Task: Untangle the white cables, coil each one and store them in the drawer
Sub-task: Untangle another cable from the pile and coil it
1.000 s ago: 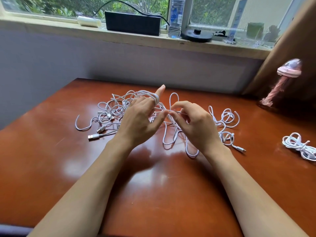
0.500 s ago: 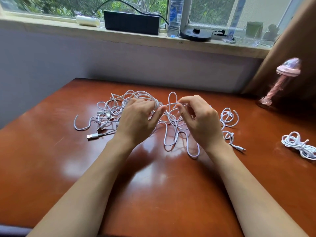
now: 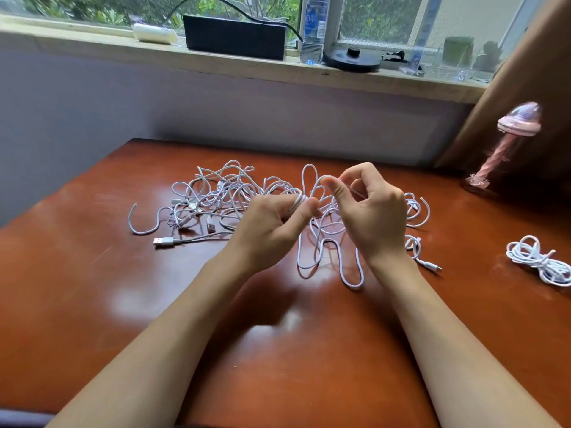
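Left hand (image 3: 272,223) has its fingers curled round a few turns of white cable (image 3: 297,201), thumb pressed on top. The right hand (image 3: 370,211) pinches a strand, seemingly of the same cable, between thumb and forefinger just beside it. Both are raised a little above the table (image 3: 92,304). I judge this to be the winding of one cable, partly done: long loops (image 3: 340,261) trail down onto the table beneath the hands. One coiled cable (image 3: 537,261) lies finished near the right edge, well apart from the rest. Behind and left of the hands the tangle of white cables (image 3: 222,196) lies heaped and knotted, several plugs (image 3: 163,241) showing, so most of the sorting is left. No drawer is in view, and nothing appears stored yet.
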{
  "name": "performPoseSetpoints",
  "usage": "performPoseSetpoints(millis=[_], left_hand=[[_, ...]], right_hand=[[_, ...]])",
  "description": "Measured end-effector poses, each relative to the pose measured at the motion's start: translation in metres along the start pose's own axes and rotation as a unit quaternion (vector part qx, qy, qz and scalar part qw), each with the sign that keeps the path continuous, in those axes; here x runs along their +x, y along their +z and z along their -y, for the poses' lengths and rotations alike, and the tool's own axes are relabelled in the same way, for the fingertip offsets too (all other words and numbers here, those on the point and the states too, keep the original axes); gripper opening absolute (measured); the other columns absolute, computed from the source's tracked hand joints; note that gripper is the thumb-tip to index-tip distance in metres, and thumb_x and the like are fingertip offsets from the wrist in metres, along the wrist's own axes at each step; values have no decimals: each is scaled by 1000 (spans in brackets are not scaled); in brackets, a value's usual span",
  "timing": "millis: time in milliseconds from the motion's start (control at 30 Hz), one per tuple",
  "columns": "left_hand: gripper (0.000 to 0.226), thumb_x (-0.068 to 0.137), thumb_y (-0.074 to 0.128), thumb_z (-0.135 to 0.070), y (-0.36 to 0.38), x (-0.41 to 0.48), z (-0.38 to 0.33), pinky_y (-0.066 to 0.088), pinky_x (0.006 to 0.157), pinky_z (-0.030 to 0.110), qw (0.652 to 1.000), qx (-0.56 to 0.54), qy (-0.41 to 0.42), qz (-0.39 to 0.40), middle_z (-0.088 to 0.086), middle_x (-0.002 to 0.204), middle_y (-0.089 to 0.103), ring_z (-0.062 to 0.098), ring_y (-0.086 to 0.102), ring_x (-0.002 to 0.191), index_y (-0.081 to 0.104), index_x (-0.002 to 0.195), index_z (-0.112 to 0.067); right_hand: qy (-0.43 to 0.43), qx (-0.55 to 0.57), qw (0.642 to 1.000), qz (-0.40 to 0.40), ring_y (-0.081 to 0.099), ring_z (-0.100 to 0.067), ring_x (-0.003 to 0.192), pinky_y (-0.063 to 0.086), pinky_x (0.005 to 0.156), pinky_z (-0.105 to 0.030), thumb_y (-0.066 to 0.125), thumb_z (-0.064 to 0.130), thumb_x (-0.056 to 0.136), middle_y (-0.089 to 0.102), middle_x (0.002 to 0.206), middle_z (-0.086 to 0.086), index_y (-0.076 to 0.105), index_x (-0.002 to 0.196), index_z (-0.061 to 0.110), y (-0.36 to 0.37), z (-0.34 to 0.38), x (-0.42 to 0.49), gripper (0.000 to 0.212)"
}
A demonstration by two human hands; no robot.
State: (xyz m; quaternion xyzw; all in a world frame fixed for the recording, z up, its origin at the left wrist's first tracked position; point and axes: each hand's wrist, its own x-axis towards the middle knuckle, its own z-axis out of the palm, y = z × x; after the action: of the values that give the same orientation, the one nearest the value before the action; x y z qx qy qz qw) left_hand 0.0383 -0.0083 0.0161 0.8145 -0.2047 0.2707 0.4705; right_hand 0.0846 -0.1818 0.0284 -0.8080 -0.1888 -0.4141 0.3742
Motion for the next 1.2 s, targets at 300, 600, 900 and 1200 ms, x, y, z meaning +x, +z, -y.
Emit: performPoseSetpoints(millis=[300, 600, 900, 1200], left_hand=[[41, 102, 45, -28, -2, 1, -16, 27, 51, 21, 975, -207, -79, -27, -10, 51, 30, 7, 29, 48, 79, 99, -5], [45, 105, 39, -32, -8, 11, -25, 28, 54, 27, 875, -453, -168, -19, -3, 49, 30, 17, 19, 52, 67, 125, -3], [42, 109, 30, -35, -26, 21, -29, 38, 60, 21, 773, -600, -198, -51, 9, 111, 73, 14, 15, 56, 53, 134, -11], [45, 110, 30, -34, -43, 25, -18, 39, 66, 21, 782, -583, -177, -130, 5, 139, 63, 11, 44, 60, 41, 147, -10]], right_hand=[[61, -41, 997, 29, 43, -22, 52, 33, 53, -34, 56, 77, 85, 44, 47, 3, 50, 58, 18, -5, 4, 4, 66], [20, 70, 986, 150, 51, -12, 56, 44, 58, -35, 53, 56, 100, 59, 60, 8, 69, 81, 18, 2, 0, 2, 45], [84, 231, 942, 226, 58, -15, 44, 54, 47, -32, 68, 20, 97, 55, 63, 2, 74, 106, 15, 0, 19, 0, 11], [114, 242, 932, 245, 48, -10, 62, 40, 60, -25, 75, 16, 91, 60, 69, -14, 74, 100, 22, 0, 15, 1, 10]])
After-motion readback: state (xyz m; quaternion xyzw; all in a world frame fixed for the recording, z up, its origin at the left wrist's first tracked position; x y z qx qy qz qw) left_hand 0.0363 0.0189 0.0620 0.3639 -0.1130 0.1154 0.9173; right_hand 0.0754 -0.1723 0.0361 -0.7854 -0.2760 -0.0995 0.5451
